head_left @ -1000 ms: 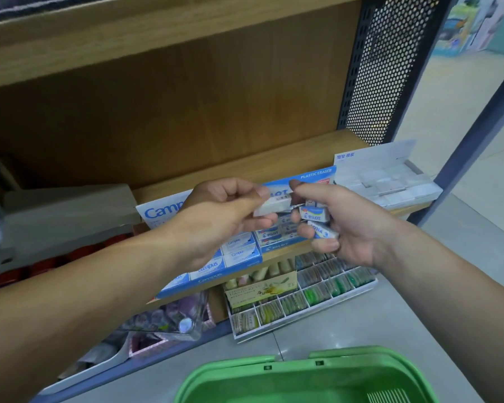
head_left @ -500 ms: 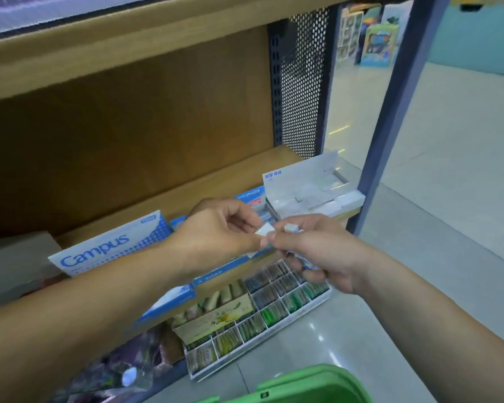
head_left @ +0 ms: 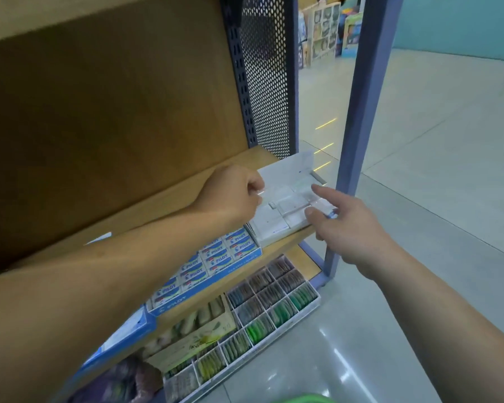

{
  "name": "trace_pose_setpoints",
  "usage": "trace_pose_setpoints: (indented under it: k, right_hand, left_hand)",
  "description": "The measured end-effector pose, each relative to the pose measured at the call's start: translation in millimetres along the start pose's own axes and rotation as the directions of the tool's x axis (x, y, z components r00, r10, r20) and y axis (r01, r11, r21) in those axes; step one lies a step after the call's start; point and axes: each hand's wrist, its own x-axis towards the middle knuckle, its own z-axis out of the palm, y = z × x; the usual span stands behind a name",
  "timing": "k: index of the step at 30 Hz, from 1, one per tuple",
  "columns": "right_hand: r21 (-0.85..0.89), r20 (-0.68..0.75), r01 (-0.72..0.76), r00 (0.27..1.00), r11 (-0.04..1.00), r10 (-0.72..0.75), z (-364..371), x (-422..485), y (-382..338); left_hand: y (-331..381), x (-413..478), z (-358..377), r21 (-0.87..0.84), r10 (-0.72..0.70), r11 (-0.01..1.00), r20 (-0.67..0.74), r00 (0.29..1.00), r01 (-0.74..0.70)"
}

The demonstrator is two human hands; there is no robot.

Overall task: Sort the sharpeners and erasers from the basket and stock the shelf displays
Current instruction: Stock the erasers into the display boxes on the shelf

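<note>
I see left hand (head_left: 233,196) fingers curled, pinching a white eraser (head_left: 259,193) at the left edge of the white box (head_left: 271,229) on the shelf (head_left: 157,207), while right hand (head_left: 352,231) points its index over the box, other fingers round wrapped erasers (head_left: 331,214).

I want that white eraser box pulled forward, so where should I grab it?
Pinch the white eraser box by its low front wall, from the aisle side. The blue Pilot box sits close beside its left, and the upright back flap looks like thin card that may bend.
</note>
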Motion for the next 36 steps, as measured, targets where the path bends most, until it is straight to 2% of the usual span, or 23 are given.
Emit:
trace_pose_setpoints:
  k: [3, 5, 8, 14, 15, 17, 19, 22, 24, 28, 30, 33, 36]
  right_hand:
    - [-0.183, 0.179, 0.009, 0.984, 0.983, 0.025, 0, 5, -8]
    - [-0.254, 0.221, -0.011, 0.973, 0.967, 0.069, 3, 9, -10]
    - [-0.295, 0.209, -0.006, 0.975, 0.956, 0.070, 12, 10, -3]
    - [-0.206, 0.131, 0.057, 0.991, 0.977, -0.031, 14, 12, 11]
    - [-0.170, 0.116, 0.063, 0.992, 0.983, -0.044, 13, 7, 7]
    - [-0.062, 0.097, 0.016, 0.995, 0.998, -0.010, 10, -6, -7]
    - [0.033, 0.167, -0.085, 0.983, 0.996, 0.079, 10, -20, -22]
    - [0.211, 0.367, -0.185, 0.925, 0.960, 0.098, 26, -50, -43]
    - [0.243, 0.468, -0.235, 0.878, 0.941, 0.099, 37, -69, -52]
    - [0.253, 0.588, -0.345, 0.797, 0.904, 0.139, 45, -91, -63]
    - [0.271, 0.679, -0.377, 0.727, 0.885, 0.102, 45, -93, -72]
    - [0.272, 0.772, -0.366, 0.636, 0.890, 0.025, 54, -96, -78]
    - [0.302, 0.775, -0.350, 0.632, 0.887, -0.014, 71, -98, -76]
  left_hand:
    - [-7, 3, 7, 0.064, 0.025, 0.998, 0.033, 0.999, -0.027]
    - [-11, 7, 6, 0.104, 0.036, 0.994, 0.099, 0.994, -0.046]
    - [-11, 15, 5, 0.203, 0.036, 0.976, 0.193, 0.981, -0.076]
    - [-8, 13, 3, 0.323, -0.008, 0.943, 0.273, 0.962, -0.083]
    - [-8, 8, -1, 0.300, 0.000, 0.950, 0.261, 0.965, -0.081]
    - [-2, -11, -14, 0.238, 0.108, 0.961, 0.144, 0.984, -0.140]
    - [7, -40, -24, 0.098, 0.209, 0.971, 0.085, 0.974, -0.217]
    - [16, -91, -33, -0.235, 0.183, 0.963, 0.196, 0.963, -0.135]
    - [18, -115, -38, -0.380, 0.146, 0.923, 0.205, 0.968, -0.059]
    - [9, -141, -50, -0.440, 0.051, 0.897, 0.213, 0.976, 0.049]
    - [4, -149, -57, -0.428, 0.025, 0.902, 0.202, 0.979, 0.065]
    - [-7, -162, -65, -0.435, -0.087, 0.892, 0.106, 0.991, 0.125]
    - [-24, -169, -68, -0.499, -0.207, 0.841, 0.055, 0.977, 0.206]
